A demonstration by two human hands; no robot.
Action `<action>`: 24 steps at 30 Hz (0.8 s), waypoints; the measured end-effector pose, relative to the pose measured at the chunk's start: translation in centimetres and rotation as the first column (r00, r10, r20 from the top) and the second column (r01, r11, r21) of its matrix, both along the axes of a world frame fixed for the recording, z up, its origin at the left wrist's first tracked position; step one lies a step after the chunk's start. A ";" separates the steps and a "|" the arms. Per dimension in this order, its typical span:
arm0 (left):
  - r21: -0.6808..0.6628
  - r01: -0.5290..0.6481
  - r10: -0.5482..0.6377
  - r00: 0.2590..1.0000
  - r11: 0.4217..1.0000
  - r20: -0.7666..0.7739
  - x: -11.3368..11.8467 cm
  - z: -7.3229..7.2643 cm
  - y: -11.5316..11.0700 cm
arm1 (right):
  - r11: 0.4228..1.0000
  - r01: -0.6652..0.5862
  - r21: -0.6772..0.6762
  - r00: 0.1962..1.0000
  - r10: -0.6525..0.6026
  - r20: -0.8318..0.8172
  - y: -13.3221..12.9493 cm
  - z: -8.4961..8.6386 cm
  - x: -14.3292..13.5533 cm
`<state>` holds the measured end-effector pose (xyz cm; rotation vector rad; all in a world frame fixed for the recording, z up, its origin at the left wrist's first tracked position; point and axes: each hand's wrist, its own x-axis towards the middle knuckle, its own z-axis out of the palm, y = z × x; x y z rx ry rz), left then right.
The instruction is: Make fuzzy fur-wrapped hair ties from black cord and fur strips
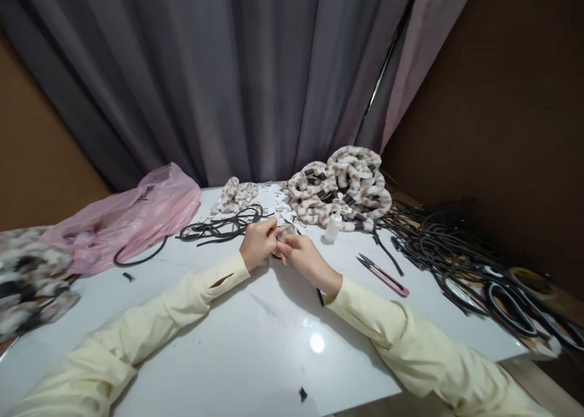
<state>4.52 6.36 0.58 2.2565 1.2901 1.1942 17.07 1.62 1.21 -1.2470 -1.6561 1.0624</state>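
My left hand (259, 242) and my right hand (306, 256) meet over the middle of the white table, fingertips pinched together. Between them shows a small piece of mottled furry fabric (287, 228), mostly covered by the fingers. A dark cord end (320, 296) pokes out beneath my right wrist; whether it joins the furry piece is hidden. Just behind my left hand lies a loose bundle of dark cords (228, 224). A small clear bottle with a white top (333, 227) stands beyond my right hand. Thread snips with a pink handle (383, 275) lie to its right.
Furry spotted tubes (351, 183) are heaped at the back right. Many black cords (438, 241) and large scissors (508, 307) fill the right side, near a tape roll (531, 282). At left are a pink plastic bag (137, 213) and more furry material (27, 271). Grey curtains (274, 70) hang behind.
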 end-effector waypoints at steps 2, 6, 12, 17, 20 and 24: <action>0.008 0.017 -0.016 1.000 1.000 -0.023 0.0 -0.2 -0.1 | 1.000 -0.003 0.027 0.998 0.002 0.060 -0.1 0.3 0.2; 0.029 0.058 -0.056 0.995 0.998 -0.081 -0.7 -0.1 -0.4 | 0.992 -0.044 0.118 0.976 0.017 0.217 -0.2 0.8 0.5; 0.005 0.140 -0.137 0.978 0.990 -0.159 -1.9 0.3 -0.7 | 0.903 -0.309 0.300 0.764 0.048 0.643 0.2 0.6 1.7; -0.026 0.177 -0.179 0.972 0.984 -0.150 -1.9 1.0 -1.8 | 0.806 -0.334 0.488 0.714 -0.121 0.689 0.8 1.3 2.7; -0.063 0.211 -0.216 0.974 0.975 -0.074 -1.6 1.7 -2.8 | 0.810 -0.310 0.498 0.755 -0.108 0.647 1.2 1.5 3.0; -0.079 0.230 -0.233 0.972 0.970 -0.028 -1.5 2.5 -3.9 | 0.822 -0.327 0.467 0.795 -0.028 0.606 1.6 1.5 3.4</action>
